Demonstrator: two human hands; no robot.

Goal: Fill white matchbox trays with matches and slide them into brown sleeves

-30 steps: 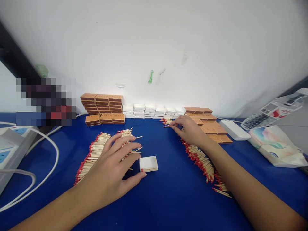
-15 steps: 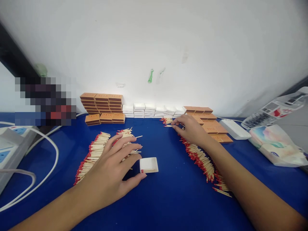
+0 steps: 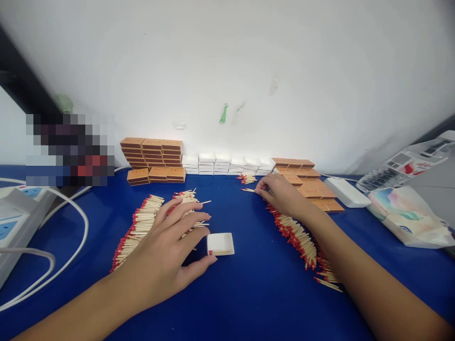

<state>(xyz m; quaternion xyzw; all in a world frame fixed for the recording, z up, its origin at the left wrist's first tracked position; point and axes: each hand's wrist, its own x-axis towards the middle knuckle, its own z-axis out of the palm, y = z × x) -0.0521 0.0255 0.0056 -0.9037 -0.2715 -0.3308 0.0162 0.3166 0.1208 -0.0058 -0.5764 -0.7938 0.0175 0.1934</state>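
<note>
My left hand (image 3: 170,239) spans the left end of a white matchbox tray (image 3: 221,241), thumb at its near corner and index finger at its far corner. The other fingers are spread over loose matches. Inside the tray a few red-tipped matches (image 3: 219,252) lie along the near wall. My right hand (image 3: 275,192) is further back, thumb and fingertips pinched on the plain end of a match (image 3: 247,190), its red head pointing left. Just behind it lies a small heap of matches (image 3: 247,179). Under that wrist runs a long row of matches (image 3: 293,232).
Stacked orange matchboxes (image 3: 152,151) stand back left, with white trays (image 3: 215,163) beside them along the wall. More orange matchboxes (image 3: 314,187) lie at right, near a white adapter (image 3: 346,192) and a tissue pack (image 3: 408,215). A power strip (image 3: 21,222) and cables are left.
My right hand has drawn slightly toward me, and the pinched match now lies apart from the small heap. My left hand and the tray stay in place.
</note>
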